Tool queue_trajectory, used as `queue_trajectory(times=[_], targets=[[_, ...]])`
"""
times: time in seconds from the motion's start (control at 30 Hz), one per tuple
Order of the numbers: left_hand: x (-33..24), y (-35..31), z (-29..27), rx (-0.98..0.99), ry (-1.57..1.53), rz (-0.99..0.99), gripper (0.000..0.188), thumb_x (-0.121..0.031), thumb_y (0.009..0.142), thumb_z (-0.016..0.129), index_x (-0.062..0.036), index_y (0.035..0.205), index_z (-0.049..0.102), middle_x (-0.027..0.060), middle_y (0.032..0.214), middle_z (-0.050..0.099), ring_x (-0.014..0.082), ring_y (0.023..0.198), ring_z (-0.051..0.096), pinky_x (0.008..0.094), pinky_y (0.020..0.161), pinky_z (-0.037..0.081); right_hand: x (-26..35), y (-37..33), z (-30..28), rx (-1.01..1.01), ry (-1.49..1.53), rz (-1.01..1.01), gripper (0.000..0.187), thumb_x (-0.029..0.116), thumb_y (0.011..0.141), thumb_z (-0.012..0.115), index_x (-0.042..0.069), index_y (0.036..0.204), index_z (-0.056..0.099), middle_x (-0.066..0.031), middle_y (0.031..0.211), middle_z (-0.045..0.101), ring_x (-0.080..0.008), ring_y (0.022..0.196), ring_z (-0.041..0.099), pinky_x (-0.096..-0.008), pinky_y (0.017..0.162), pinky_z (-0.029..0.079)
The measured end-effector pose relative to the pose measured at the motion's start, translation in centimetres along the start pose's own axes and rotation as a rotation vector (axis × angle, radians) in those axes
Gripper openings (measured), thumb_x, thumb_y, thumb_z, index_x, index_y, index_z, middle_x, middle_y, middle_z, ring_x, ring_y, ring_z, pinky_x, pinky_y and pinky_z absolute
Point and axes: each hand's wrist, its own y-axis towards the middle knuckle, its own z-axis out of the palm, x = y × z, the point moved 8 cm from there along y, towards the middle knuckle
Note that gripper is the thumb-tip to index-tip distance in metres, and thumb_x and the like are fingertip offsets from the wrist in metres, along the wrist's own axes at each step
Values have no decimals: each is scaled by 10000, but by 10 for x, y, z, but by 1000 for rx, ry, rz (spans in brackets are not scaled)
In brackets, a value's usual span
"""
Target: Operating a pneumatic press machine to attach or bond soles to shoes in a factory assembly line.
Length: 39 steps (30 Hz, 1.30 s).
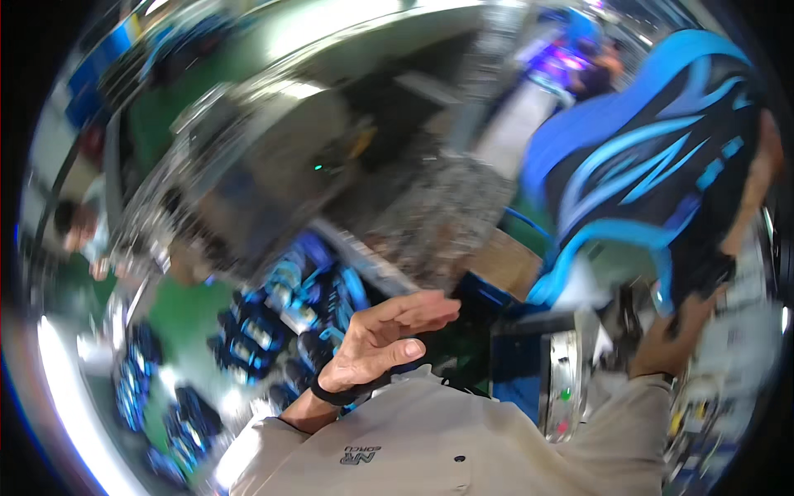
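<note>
Green floor [178, 302] runs along the left of the room, where I can see a co-worker [74, 223] well off to the left and, nearer, several clusters of blue and black pieces [248, 335]. On the far side stands large grey equipment [273, 157], too blurred to make out properly, and next to it a mottled grey surface [422, 202] with a pale edge [364, 252] on its near side. Near the middle, the person's left hand [372, 347], a black band [339, 395] at its wrist, hangs with fingers side by side and thumb apart, holding nothing. Just to the right are a brown cardboard box [502, 264] and, nearer, a boxy unit [519, 364] with a dark blue side; far beyond them glows a violet light [562, 66]. At the right, a large blue and black panel [633, 157] is up in the air against the right hand [757, 186], whose fingers are hidden, so I cannot tell how firmly they close. It looks picked up and not laid down anywhere, though whether it is finished I couldn't say.
</note>
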Motion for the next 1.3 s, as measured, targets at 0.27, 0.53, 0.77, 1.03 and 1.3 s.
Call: queue_trajectory(times=[0.27, 0.53, 0.77, 1.03, 1.3], targets=[[162, 96, 175, 488, -163, -365, 803, -449, 859, 674, -2, 1444, 355, 156, 1349, 517, 227, 1195, 546, 363, 1005, 447, -28, -180, -202, 97, 131, 782, 268, 227, 785, 774, 5, 906, 687, 16, 843, 651, -58, 778, 571, -241, 685, 477], [313, 73, 327, 497, -187, -724, 573, -417, 1002, 352, -17, 1411, 391, 168, 1328, 552, 301, 1176, 576, 453, 1029, 443, 43, -342, -396, -348, 214, 957, 818, 451, 861, 683, 3, 1434, 308, -201, 1377, 481, -242, 1147, 575, -315, 882, 515], [410, 31, 469, 919, 287, -571, 719, -311, 928, 642, 2, 1479, 302, 165, 1273, 561, 180, 1144, 535, 312, 974, 431, 81, -445, -557, -1005, -355, 1097, 569, 75, 690, 782, 6, 1213, 569, -63, 1039, 629, -121, 884, 593, -255, 817, 487], [656, 150, 558, 846, 781, -543, 419, -383, 848, 720, -17, 1002, 586, -29, 768, 559, 56, 690, 544, 285, 590, 462, 168, -495, -662, -1314, -504, 782, 543, 29, 749, 681, -21, 1265, 522, -48, 1060, 602, -125, 901, 584, -258, 854, 476], [785, 189, 615, 811, 1319, -287, 487, -183, 732, 663, 56, 1124, 499, 289, 1108, 627, 419, 1067, 607, 472, 934, 480, 216, -483, -689, -1383, -1139, 869, 572, -13, 696, 633, -46, 1256, 522, -92, 1126, 595, -167, 962, 583, -283, 905, 461]])
